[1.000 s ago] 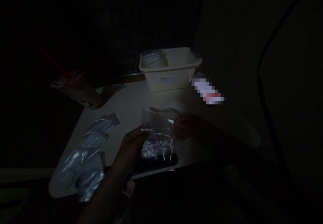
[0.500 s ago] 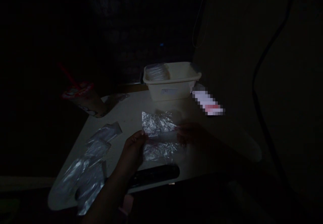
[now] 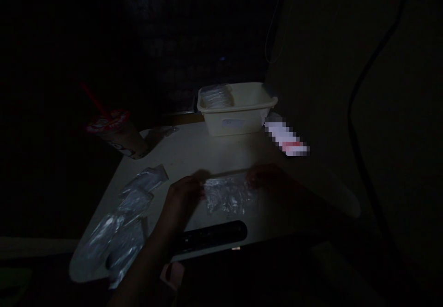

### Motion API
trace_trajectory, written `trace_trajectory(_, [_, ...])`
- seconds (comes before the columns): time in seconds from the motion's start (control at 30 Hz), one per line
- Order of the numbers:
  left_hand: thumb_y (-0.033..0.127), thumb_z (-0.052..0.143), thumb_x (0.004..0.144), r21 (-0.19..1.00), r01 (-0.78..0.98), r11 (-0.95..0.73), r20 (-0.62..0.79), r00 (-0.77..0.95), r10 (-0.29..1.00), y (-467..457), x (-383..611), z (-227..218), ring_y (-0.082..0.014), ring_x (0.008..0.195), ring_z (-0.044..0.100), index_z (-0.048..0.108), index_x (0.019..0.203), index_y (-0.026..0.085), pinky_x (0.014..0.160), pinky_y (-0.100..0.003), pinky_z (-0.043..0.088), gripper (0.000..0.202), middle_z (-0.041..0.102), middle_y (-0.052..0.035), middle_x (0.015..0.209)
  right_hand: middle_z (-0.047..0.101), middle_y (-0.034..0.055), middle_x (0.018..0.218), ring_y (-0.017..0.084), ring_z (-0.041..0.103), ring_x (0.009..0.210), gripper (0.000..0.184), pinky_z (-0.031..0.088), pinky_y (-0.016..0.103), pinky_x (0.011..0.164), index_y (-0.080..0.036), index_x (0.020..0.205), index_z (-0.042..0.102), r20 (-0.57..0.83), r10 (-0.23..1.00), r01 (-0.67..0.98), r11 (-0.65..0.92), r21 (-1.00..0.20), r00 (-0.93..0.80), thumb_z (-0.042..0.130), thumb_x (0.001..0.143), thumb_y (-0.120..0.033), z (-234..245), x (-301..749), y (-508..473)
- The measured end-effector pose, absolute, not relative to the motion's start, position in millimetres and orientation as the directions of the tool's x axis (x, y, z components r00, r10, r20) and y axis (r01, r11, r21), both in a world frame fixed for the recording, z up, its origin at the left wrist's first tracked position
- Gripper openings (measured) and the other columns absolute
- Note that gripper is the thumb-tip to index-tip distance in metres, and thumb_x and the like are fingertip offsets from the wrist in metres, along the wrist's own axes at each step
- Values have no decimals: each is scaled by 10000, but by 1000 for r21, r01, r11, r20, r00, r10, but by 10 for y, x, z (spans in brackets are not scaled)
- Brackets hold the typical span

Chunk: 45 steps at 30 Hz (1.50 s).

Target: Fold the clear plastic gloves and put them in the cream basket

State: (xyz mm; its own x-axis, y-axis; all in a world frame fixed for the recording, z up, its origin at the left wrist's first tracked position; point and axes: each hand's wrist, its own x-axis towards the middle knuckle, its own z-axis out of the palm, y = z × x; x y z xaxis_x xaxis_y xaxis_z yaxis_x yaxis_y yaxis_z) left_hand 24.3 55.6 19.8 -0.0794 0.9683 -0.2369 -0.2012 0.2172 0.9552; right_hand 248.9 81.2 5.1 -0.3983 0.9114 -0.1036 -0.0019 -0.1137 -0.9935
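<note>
1. Crinkled clear pouch (image 3: 226, 196): a thin, shiny plastic film. It sits low over the pale table (image 3: 214, 152), near the front edge and between the two hands. The dim light hides whether it rests on the surface or hangs just above it.
2. Left hand (image 3: 183, 194): fingers closed on the pouch's left edge. The outline is blurred.
3. Right hand (image 3: 265, 177): set at the pouch's upper right corner, well apart from the left hand. Shadow covers the fingers, so whether they pinch the film cannot be told.
4. Handling, as judged: the pouch looks very light, limp and slippery. It would probably crumple or slide under a flat palm. The edges and corners offer the surest hold, taken as a fingertip pinch with the film kept taut between the two hands.
5. Surroundings: a dark oblong object (image 3: 211, 235) lies just in front of the pouch. A heap of similar pouches (image 3: 124, 224) lies at the left, a cream tub (image 3: 238, 113) at the far edge, and a cup with a red straw (image 3: 117, 134) at the far left.
</note>
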Motion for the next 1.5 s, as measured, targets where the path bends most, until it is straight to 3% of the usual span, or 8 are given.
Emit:
trace_trajectory(0.1, [266,456,708,954,285,-88,81,36,996,544,242,186,-188,929,529,571,914,170,827,-337,389,255,580,-61,1031,562,17,542,99,517,492,363,427,241,492,-135,610,595,-82,909,130,-31,-991,-409,526,641,-490,57,2518,854])
trace_trajectory(0.2, [255,350,790,609,696,-380,191,336,922,504,312,141,-191,1179,287,363,1200,198,964,-402,221,414,363,-57,1278,568,22,551,108,525,495,376,426,242,478,-134,656,599,-34,899,212,66,-975,-437,475,672,-489,-11,2563,948])
trace_trajectory(0.33, [255,256,832,222,826,-519,94,511,854,451,400,12,-191,1225,172,218,1268,123,981,-448,141,458,226,-108,1336,612,58,699,165,572,664,266,458,313,618,-142,733,608,42,918,484,247,-840,-395,438,712,-345,-26,2634,1019])
trace_trajectory(0.47, [289,219,842,46,851,-524,45,522,852,428,409,-56,-207,1230,147,241,1252,75,976,-478,122,462,211,-138,1334,536,98,1074,204,469,1010,342,353,394,879,-136,1029,525,273,948,763,296,-574,-163,329,761,-217,151,2443,807])
trace_trajectory(0.57, [287,210,841,8,852,-524,28,523,852,419,398,-48,-217,1232,135,224,1258,75,966,-499,125,469,205,-139,1335,423,143,1212,199,345,1140,430,287,353,951,-37,1155,418,295,898,770,433,-469,-325,277,799,-233,246,2086,574])
trace_trajectory(0.73, [240,260,808,8,839,-545,19,544,839,409,371,-52,-219,1238,100,117,1289,102,955,-508,140,521,186,-114,1346,282,155,1303,232,179,1218,560,188,372,998,-20,1225,322,217,829,753,559,-348,-515,268,816,-398,112,1689,436])
trace_trajectory(0.93, [253,283,781,-24,830,-557,17,557,830,421,367,-79,-232,1236,110,133,1288,107,942,-529,132,548,188,-118,1345,270,146,1309,239,170,1221,609,110,431,1002,-50,1258,265,179,836,790,549,-272,-519,220,811,-461,-64,1741,447])
trace_trajectory(1.5, [273,207,831,-77,846,-528,34,531,847,406,399,-45,-228,1229,153,246,1248,75,938,-525,147,464,212,-141,1333,305,212,1273,262,213,1203,607,176,435,973,-3,1194,357,244,879,877,454,-160,-410,303,791,-453,-154,1996,433])
